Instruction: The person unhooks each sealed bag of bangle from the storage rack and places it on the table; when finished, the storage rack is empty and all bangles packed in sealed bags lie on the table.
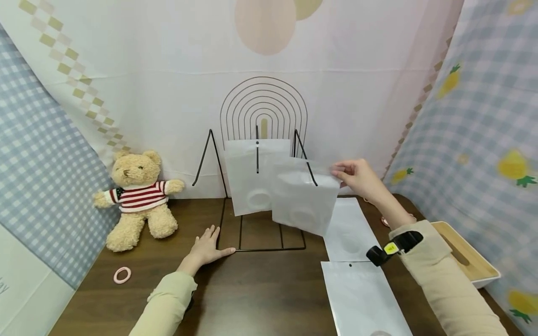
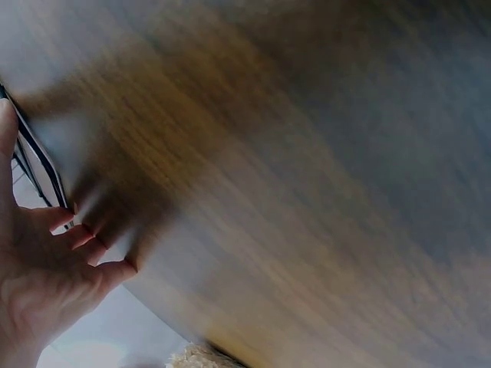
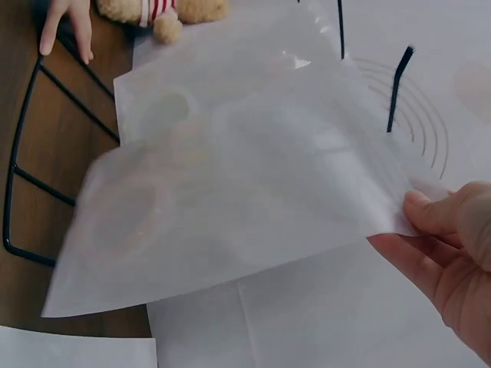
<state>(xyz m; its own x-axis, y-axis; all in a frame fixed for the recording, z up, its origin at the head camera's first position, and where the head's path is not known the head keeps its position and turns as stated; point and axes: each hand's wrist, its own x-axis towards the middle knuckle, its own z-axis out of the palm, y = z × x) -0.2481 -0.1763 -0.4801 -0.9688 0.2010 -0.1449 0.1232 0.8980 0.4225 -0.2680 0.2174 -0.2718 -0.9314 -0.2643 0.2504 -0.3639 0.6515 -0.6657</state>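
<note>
1. Pinches the right bag (image 1: 294, 200) at its upper right edge, between thumb and fingers of the right hand (image 1: 357, 175).
2. Rests the left hand (image 1: 206, 249) on the table (image 1: 269, 294) with straight, spread fingers, and touches the front left corner of the wire rack (image 1: 269, 250) with the thumb.
3. Holds the right bag at the right prong (image 1: 305, 157), seen crossing in front of it; cannot tell whether threaded through a hole.
4. Covers the lower right part of the left bag (image 1: 241, 177) with the right bag; has the left bag upright at the middle prong (image 1: 258, 158).
5. Shows two more bags lying flat right of the rack: a far bag (image 1: 350, 233), partly behind the right bag, and a near bag (image 1: 365, 298).
6. Seats a plush bear (image 1: 143, 200) well left of the rack, with a pink ring (image 1: 122, 281) in front.
7. Hides part of a pale-rimmed box (image 1: 485, 266) at far right behind the right sleeve (image 1: 449, 284).
</note>
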